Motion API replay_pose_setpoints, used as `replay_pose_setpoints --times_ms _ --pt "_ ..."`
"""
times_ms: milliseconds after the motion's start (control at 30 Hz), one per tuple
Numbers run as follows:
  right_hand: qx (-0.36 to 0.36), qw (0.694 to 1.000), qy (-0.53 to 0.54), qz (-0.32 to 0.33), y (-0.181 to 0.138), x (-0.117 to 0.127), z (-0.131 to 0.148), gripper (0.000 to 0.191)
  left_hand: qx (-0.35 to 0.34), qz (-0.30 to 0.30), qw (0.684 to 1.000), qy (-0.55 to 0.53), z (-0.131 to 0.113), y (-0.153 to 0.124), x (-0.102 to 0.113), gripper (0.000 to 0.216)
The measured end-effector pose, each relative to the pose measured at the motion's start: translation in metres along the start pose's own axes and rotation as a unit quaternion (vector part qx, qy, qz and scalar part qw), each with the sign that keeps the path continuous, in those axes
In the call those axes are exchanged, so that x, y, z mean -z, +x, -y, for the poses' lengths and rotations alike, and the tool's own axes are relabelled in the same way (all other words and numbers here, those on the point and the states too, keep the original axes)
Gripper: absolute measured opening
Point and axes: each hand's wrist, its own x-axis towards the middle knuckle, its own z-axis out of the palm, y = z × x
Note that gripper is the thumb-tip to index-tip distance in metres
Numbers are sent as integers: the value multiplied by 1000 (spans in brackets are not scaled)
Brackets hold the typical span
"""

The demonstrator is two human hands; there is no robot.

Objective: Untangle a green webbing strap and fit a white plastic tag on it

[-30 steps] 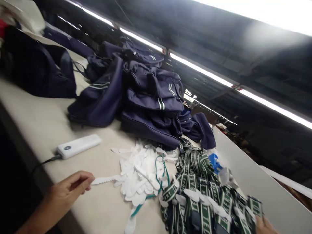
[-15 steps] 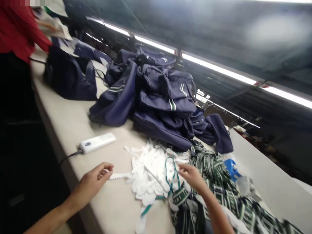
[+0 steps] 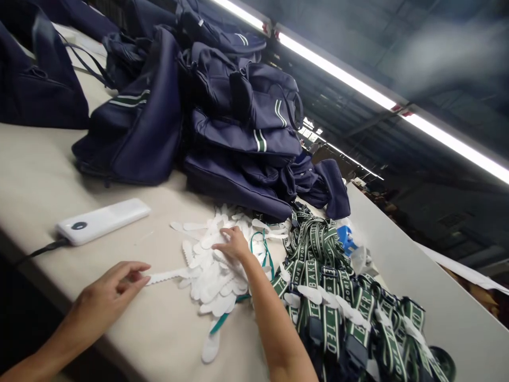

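Note:
My left hand [image 3: 115, 289] is closed in a pinch on the end of a white strip [image 3: 169, 275] with a toothed edge and a rounded end. The strip stretches right to a loose pile of similar white strips [image 3: 214, 286]. Over the upper part of this pile is my right hand [image 3: 234, 245], its thumb and forefinger apart. Whether its fingertips touch a strip I cannot tell. A thin teal ribbon [image 3: 271, 262] loops beside the pile, and a teal piece [image 3: 219, 322] shows at its lower edge next to a single white strip [image 3: 210, 347].
Navy bags [image 3: 238, 132] with striped trim are heaped behind the pile. Green-and-white lettered straps [image 3: 330, 313] cover the right side, with a blue object [image 3: 347, 240] behind. A white device [image 3: 104, 220] with a cable lies at left. A low white partition [image 3: 421, 281] runs along the right.
My right hand has moved left from the teal ribbon onto the white pile. My left hand still pinches its strip. The view has shifted, and the person in red is out of frame.

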Motion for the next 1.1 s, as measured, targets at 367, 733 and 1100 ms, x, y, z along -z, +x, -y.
replay_pose_setpoints --times_ms 367,733,1100 --pt "25 999 5 29 0 -6 10 16 -35 -7 999 1 -3 0 -1 34" --pt "36 946 271 -175 -39 55 60 18 61 -6 992 -112 -9 -4 11 44" --pt "-122 785 605 -56 -137 18 81 22 6 183 963 -198 -41 -9 -46 72"
